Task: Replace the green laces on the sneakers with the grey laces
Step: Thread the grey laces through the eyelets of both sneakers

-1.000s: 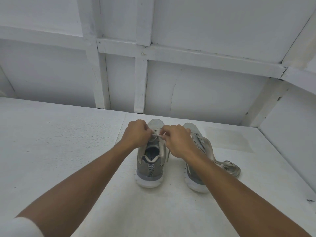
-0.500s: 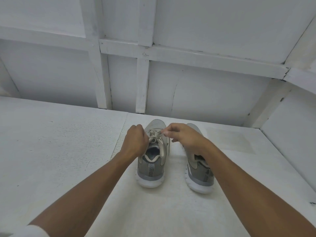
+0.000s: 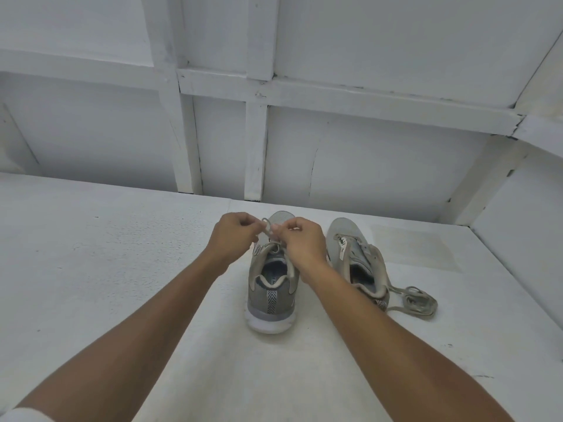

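Left hand (image 3: 234, 236) and right hand (image 3: 300, 243) both pinching a pale grey lace (image 3: 268, 228) over the grey mesh sneaker (image 3: 271, 296). The matching sneaker (image 3: 359, 260) sits just beside it, with a loose coiled lace (image 3: 417, 301) by its heel.

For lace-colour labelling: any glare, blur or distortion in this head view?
Head view: soft even light, no glare; wide-angle lens skews the wall beams; the lace pinched by left hand and right hand looks small, slightly soft; loose laces beside the right sneaker clearer.

Broad table (image 3: 106, 269) surface left of the left sneaker (image 3: 271, 303) gives free passage. Rightward, the right sneaker (image 3: 350, 239) and a loose lace (image 3: 419, 303) just beside its heel obstruct, with the side wall (image 3: 524, 239) near; the back wall (image 3: 365, 166) closes the far edge.
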Action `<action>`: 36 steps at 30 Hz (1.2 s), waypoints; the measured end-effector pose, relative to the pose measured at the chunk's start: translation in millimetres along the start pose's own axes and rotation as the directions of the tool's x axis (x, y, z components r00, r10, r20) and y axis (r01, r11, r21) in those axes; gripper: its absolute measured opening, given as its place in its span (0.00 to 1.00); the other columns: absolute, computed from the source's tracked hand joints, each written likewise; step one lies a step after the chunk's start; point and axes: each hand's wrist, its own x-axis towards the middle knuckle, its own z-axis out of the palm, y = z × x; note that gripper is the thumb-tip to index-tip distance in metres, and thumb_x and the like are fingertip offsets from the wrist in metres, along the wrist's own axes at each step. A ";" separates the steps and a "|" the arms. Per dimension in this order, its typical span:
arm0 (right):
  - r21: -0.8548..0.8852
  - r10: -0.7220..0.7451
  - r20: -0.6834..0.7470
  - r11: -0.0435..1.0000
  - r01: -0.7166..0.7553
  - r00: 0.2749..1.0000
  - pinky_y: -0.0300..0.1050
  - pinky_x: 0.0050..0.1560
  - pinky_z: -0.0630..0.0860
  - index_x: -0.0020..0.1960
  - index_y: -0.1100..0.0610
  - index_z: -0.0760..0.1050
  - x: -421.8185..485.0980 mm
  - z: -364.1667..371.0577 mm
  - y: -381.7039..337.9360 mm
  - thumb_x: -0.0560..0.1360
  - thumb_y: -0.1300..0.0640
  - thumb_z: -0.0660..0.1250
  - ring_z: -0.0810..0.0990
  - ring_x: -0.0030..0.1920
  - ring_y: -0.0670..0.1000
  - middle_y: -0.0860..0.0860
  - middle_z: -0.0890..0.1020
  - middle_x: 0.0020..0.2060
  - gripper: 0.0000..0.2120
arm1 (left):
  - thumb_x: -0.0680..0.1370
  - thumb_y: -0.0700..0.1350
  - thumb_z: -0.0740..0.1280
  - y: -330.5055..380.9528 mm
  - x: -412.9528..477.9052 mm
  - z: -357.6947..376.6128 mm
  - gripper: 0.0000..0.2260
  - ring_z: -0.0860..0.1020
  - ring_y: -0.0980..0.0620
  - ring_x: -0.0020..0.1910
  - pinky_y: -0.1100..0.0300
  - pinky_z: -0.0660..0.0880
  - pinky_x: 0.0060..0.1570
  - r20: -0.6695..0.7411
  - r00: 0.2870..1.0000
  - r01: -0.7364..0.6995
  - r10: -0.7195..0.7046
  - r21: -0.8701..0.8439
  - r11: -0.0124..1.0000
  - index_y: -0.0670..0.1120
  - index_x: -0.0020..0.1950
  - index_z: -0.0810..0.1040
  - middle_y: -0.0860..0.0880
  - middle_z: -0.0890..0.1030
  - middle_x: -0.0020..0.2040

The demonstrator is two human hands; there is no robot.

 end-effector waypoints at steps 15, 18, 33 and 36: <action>-0.019 0.011 0.115 1.000 -0.009 0.993 0.52 0.48 0.79 0.34 0.52 0.81 -2.0 -11.5 0.4 0.72 0.53 0.71 0.81 0.38 0.50 0.47 0.83 0.31 0.09 | 0.77 0.46 0.70 12.4 14.3 2.6 0.05 0.81 0.55 0.41 0.64 0.74 0.39 0.135 0.988 -0.078 0.073 0.038 0.996 0.47 0.50 0.84 0.50 0.85 0.43; 0.006 0.042 0.122 0.999 -0.043 0.992 0.56 0.50 0.80 0.33 0.54 0.81 0.4 -11.8 2.1 0.74 0.54 0.70 0.80 0.36 0.51 0.50 0.82 0.30 0.11 | 0.76 0.46 0.72 4.3 14.1 1.7 0.06 0.79 0.58 0.41 0.65 0.72 0.39 0.186 0.977 -0.134 0.105 0.147 0.980 0.48 0.51 0.83 0.52 0.84 0.44; 0.036 0.076 0.016 0.996 -0.077 0.997 0.50 0.46 0.82 0.42 0.51 0.77 2.8 -11.8 0.8 0.69 0.54 0.74 0.84 0.37 0.50 0.52 0.85 0.39 0.06 | 0.74 0.43 0.73 -5.1 2.7 16.8 0.02 0.81 0.53 0.45 0.56 0.79 0.48 0.108 0.965 -0.258 0.238 0.251 0.933 0.46 0.44 0.82 0.51 0.83 0.43; -0.088 0.000 -0.010 0.996 -0.001 1.000 0.47 0.46 0.81 0.40 0.49 0.80 1.3 -15.6 -0.7 0.72 0.54 0.72 0.84 0.40 0.49 0.48 0.85 0.38 0.02 | 0.75 0.44 0.72 -5.0 -0.2 17.9 0.02 0.80 0.54 0.44 0.60 0.77 0.45 0.110 0.961 -0.273 0.253 0.257 0.927 0.46 0.45 0.81 0.52 0.82 0.42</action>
